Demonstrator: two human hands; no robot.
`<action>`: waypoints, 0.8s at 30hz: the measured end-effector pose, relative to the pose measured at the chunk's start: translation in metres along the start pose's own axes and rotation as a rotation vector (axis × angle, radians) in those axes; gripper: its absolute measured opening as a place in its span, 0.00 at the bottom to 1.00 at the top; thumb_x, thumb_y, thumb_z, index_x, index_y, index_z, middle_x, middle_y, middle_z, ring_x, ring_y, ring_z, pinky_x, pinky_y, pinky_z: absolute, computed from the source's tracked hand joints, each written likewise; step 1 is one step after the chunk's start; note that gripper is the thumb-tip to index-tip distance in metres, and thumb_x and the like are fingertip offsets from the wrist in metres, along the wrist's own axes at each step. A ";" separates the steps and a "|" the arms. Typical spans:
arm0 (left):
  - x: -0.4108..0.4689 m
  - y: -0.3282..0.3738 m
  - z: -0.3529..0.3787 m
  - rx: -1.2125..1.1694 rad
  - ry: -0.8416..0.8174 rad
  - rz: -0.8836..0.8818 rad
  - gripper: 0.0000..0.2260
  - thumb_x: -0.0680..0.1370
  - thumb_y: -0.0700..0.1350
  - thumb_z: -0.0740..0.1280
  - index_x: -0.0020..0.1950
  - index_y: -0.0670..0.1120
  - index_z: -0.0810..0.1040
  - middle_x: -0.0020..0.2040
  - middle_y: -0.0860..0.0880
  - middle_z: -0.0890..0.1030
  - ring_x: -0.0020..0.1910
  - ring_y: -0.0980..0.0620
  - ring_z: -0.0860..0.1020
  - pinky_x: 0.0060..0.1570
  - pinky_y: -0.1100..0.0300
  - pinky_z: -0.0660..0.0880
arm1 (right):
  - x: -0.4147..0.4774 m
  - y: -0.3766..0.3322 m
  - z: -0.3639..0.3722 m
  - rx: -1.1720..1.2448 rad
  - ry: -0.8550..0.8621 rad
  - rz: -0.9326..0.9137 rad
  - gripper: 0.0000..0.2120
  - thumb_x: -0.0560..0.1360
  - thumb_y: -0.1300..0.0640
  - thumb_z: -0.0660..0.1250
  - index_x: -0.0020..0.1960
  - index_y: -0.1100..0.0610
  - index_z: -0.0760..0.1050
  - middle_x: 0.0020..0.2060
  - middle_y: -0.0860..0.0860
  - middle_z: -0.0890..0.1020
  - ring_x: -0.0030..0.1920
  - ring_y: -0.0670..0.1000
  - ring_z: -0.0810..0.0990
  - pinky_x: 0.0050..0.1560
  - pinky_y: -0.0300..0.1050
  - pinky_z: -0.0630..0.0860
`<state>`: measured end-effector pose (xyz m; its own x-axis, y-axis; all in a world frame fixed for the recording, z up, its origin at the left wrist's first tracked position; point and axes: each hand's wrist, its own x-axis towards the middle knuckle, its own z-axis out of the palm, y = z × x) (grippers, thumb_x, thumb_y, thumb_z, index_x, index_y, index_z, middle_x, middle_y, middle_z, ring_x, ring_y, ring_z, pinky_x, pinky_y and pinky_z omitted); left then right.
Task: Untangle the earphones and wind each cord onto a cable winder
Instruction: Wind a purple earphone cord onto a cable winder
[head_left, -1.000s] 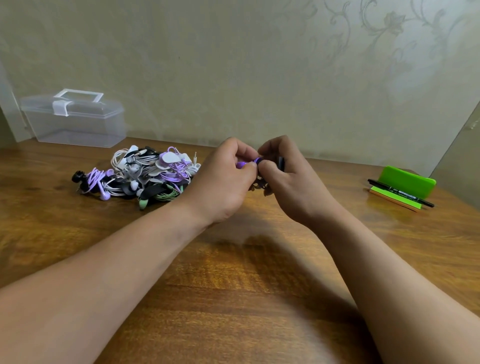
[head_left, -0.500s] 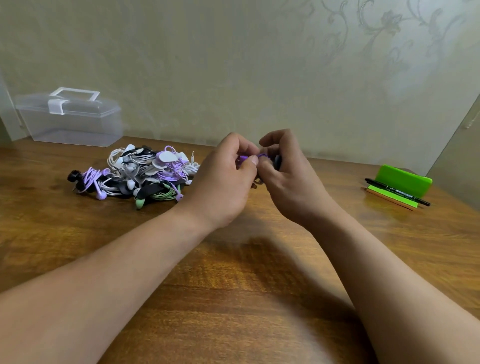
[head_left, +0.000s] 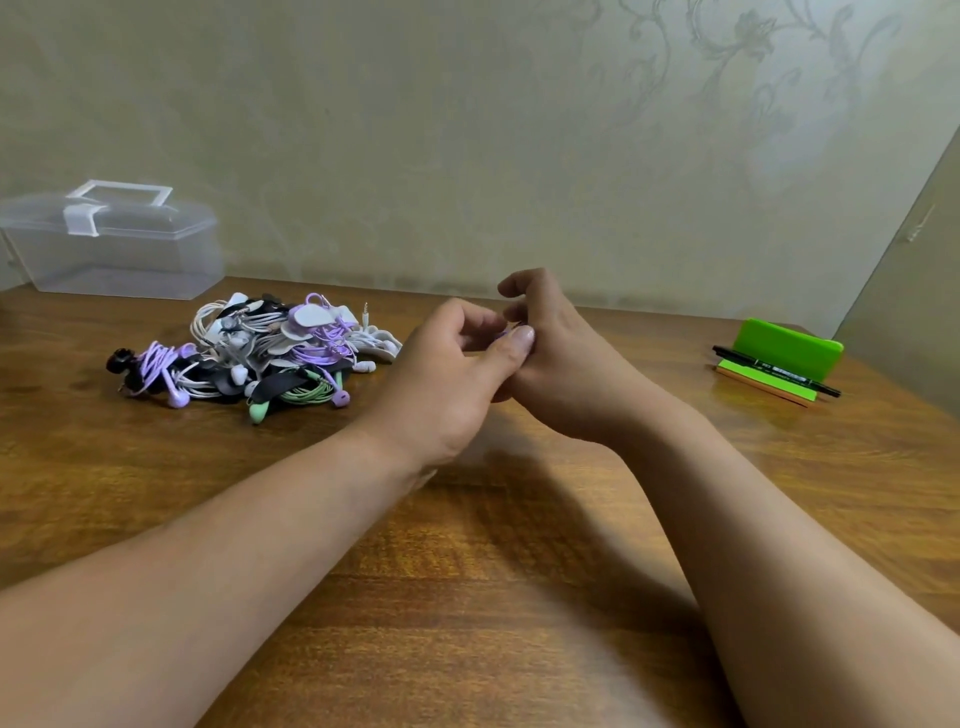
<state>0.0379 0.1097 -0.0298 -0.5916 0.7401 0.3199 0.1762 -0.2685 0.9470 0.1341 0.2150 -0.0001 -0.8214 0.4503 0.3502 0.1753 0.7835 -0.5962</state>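
The pile of earphones (head_left: 254, 353) is seen lying on the wooden counter (head_left: 467, 597), and what a knot it is: white, lilac, grey, black and mint-green cords are looped over one another. Flat pale and black winder tabs are wedged in among them. A black earbud (head_left: 117, 359) is pushed out at the pile's left end, a lilac earbud (head_left: 179, 399) and a mint-green earbud (head_left: 258, 410) are poked out along its near edge, and a metal jack plug (head_left: 365, 312) is stood upright at its far right.

Just right of the pile, both hands are brought together above the counter. The left hand (head_left: 452, 374) is curled, thumb pressed towards the fingers, and a tiny sliver of purple cord (head_left: 502, 335) is glimpsed pinched there. Little more of that cord can be made out. The right hand (head_left: 561, 364) is touched by the left thumb; its fingers are bent inward with one raised higher. Whether anything is grasped in it cannot be told, since the palm side is hidden.

Behind the pile and to its left, a clear plastic box (head_left: 114, 244) with a handled lid is set against the wall (head_left: 467, 130). Well to the right of the pile, a green stand (head_left: 789, 348) is placed, with a black pen (head_left: 774, 371) laid across its front.
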 end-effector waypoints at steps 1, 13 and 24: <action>0.001 -0.001 0.000 -0.037 -0.002 -0.023 0.08 0.81 0.45 0.72 0.57 0.45 0.78 0.53 0.44 0.85 0.53 0.50 0.85 0.55 0.49 0.83 | -0.001 0.000 -0.001 -0.025 -0.013 -0.005 0.35 0.76 0.48 0.73 0.76 0.53 0.59 0.71 0.53 0.71 0.67 0.53 0.76 0.65 0.52 0.80; 0.012 0.008 -0.017 -0.429 0.091 -0.209 0.04 0.84 0.38 0.65 0.51 0.39 0.78 0.62 0.33 0.80 0.56 0.39 0.85 0.53 0.49 0.83 | 0.005 0.023 0.000 0.098 0.262 -0.002 0.17 0.81 0.65 0.68 0.68 0.53 0.81 0.59 0.46 0.85 0.62 0.44 0.82 0.68 0.50 0.78; 0.013 0.009 -0.018 -0.541 0.075 -0.241 0.11 0.84 0.38 0.64 0.63 0.32 0.76 0.62 0.32 0.81 0.59 0.38 0.83 0.50 0.53 0.84 | 0.007 0.024 0.002 -0.014 0.389 0.003 0.15 0.80 0.65 0.69 0.64 0.52 0.84 0.53 0.49 0.86 0.52 0.47 0.84 0.54 0.38 0.81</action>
<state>0.0182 0.1058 -0.0180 -0.6221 0.7792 0.0762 -0.3844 -0.3888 0.8373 0.1309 0.2363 -0.0136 -0.5542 0.5792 0.5978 0.1867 0.7864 -0.5888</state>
